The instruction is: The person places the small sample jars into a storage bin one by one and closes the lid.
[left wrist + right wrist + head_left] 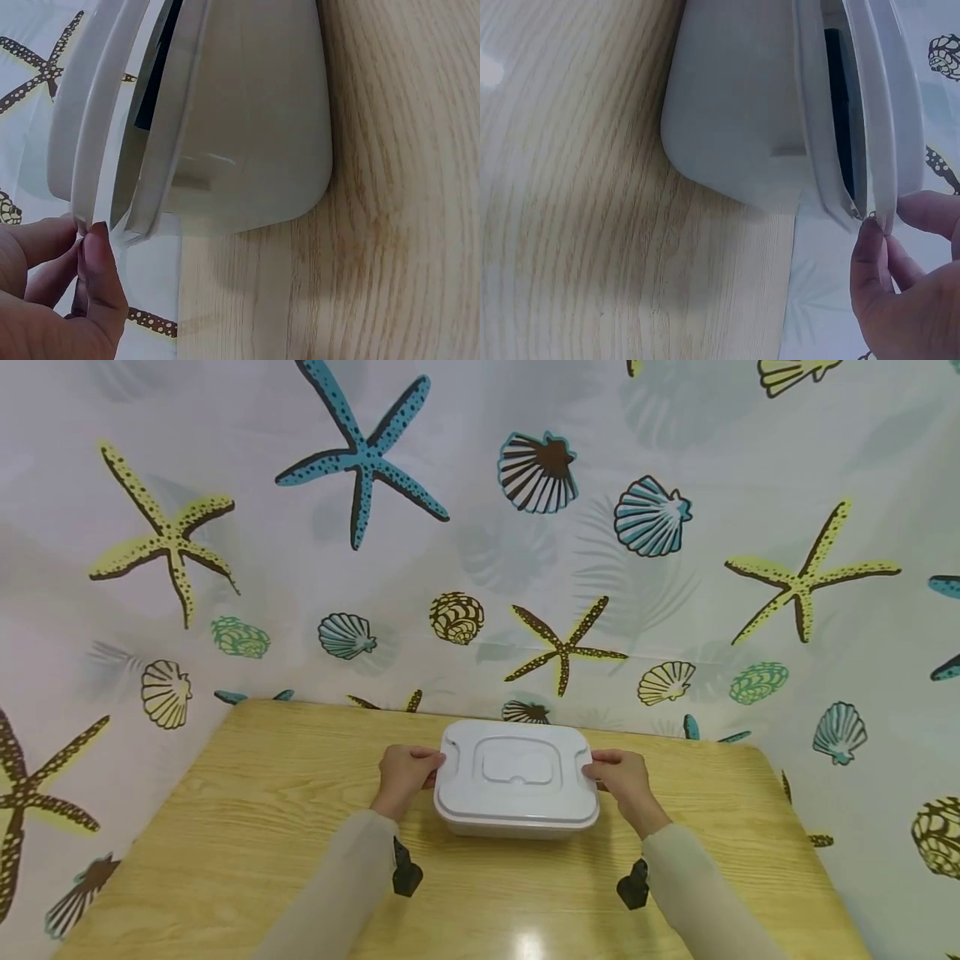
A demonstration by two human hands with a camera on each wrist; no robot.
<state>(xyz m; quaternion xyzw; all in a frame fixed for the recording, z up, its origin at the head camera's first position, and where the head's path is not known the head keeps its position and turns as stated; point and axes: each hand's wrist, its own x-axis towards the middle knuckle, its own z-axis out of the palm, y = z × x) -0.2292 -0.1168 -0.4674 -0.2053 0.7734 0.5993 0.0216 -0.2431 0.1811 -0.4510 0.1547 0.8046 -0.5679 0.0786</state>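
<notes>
A white lid point(517, 768) with rounded corners lies over a white plastic box point(510, 831) on the wooden table. My left hand point(407, 772) pinches the lid's left edge, and my right hand point(622, 777) pinches its right edge. In both wrist views the lid stands slightly apart from the box rim, with a narrow gap between them. Through that gap something dark point(841, 112) shows inside the box; its kind is hidden. The left wrist view shows the thumb and fingers point(97, 255) on the lid's rim.
The wooden table point(285, 793) runs out to both sides of the box and toward me. Behind it and at both sides hangs a pale cloth point(487, 552) printed with starfish and shells. A small black device point(407, 872) sits at each wrist.
</notes>
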